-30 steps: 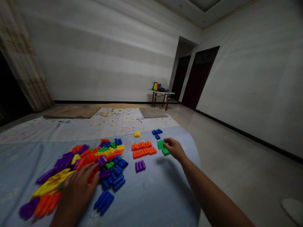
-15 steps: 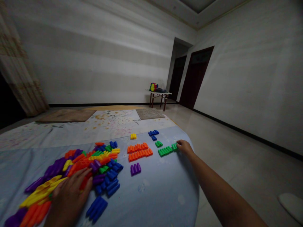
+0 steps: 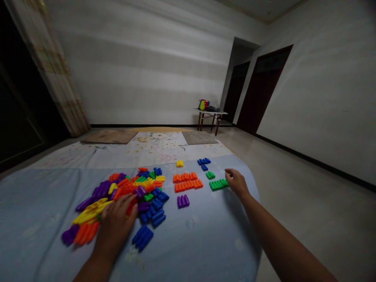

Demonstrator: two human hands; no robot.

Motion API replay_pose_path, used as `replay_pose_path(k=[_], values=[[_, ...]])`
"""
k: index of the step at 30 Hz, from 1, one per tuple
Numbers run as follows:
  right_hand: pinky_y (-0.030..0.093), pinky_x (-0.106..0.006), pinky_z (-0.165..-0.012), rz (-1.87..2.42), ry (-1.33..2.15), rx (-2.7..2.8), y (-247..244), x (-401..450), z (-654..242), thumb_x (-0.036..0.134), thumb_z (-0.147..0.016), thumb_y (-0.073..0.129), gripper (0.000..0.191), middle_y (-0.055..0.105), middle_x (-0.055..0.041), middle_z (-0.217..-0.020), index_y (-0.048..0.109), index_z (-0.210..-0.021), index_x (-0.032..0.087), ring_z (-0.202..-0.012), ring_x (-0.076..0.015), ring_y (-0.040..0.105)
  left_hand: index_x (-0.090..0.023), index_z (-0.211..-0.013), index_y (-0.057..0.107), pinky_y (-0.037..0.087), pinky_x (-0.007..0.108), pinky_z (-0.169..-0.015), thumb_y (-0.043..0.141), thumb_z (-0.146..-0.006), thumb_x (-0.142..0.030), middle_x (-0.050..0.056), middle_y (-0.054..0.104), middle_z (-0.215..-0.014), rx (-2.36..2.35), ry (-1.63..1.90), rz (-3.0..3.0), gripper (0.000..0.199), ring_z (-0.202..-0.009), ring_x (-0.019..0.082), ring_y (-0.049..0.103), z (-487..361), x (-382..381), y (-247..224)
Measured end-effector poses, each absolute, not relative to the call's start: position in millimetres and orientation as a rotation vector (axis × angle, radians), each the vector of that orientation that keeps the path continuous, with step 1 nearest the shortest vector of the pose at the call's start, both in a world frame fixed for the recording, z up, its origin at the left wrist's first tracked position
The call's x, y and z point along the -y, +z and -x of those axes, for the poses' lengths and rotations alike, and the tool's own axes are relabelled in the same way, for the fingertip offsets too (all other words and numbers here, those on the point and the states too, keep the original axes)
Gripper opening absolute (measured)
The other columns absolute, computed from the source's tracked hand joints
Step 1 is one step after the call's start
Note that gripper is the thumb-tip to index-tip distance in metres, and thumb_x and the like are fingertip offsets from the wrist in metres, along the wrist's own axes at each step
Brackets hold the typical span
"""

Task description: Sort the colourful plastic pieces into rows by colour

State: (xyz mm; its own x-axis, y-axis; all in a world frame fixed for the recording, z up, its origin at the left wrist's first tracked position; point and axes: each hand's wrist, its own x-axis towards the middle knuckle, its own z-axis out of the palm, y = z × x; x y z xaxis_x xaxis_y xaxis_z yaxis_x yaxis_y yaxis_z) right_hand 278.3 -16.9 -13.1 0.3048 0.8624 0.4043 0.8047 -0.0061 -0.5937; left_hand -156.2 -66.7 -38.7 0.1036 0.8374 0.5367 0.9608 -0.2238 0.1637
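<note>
My left hand [image 3: 119,219] lies with spread fingers on the pile of coloured plastic pieces [image 3: 126,190], over red and yellow ones. My right hand [image 3: 235,182] is raised slightly at the right end of a green row [image 3: 219,184], fingers partly bent and apart, with nothing visible in them. Left of that row are two orange rows [image 3: 188,185], with a yellow group [image 3: 179,163] behind and purple pieces [image 3: 183,201] in front. Small blue groups [image 3: 203,161] and a short green group [image 3: 210,175] sit behind the green row. Blue pieces [image 3: 142,237] lie at the pile's front right.
A blue cloth [image 3: 211,243] covers the near surface, with a flowered cloth [image 3: 161,149] beyond it. Two mats, a brown one [image 3: 111,136] and a grey one [image 3: 199,137], lie at the far edge. A small table [image 3: 210,112] holding a colourful bag stands behind.
The view has turned left, so everything appears further right. The green pieces by my right hand now join the row's end, and that hand has let go and lifted a little. My left hand stays on the pile.
</note>
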Motion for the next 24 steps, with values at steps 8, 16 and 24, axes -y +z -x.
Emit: replay_pose_path(k=[8,16,24], values=[[0.048,-0.028,-0.063,1.335,0.573,1.489,-17,52,-159,0.032,-0.077,0.048,0.026,0.068,-0.005,-0.076,0.065,-0.088,0.016,-0.065,-0.0152,0.06,-0.019,-0.107,0.058,0.031,0.045,-0.096,0.04,-0.083,-0.035,0.008,0.062,-0.112,1.799,-0.828,2.136,0.034,-0.106,0.023,0.053,152,71,-35],[0.046,-0.027,-0.066,1.336,0.637,1.626,-47,75,-137,0.03,-0.078,0.047,0.025,0.068,-0.0035,-0.077,0.066,-0.088,0.017,-0.068,-0.0159,0.061,-0.02,-0.102,0.059,0.03,0.046,-0.096,0.043,-0.083,-0.033,0.006,0.063,-0.105,1.758,-0.929,2.135,0.028,-0.102,0.022,0.054,149,77,-30],[0.045,-0.025,-0.057,1.355,0.632,1.513,-55,62,-142,0.035,-0.078,0.047,0.028,0.064,-0.0019,-0.064,0.065,-0.088,0.015,-0.057,-0.0146,0.057,-0.019,-0.092,0.061,0.044,0.03,-0.077,0.042,-0.084,-0.038,0.005,0.063,-0.087,1.739,-1.039,2.416,0.028,-0.084,0.016,0.057,136,89,-11]])
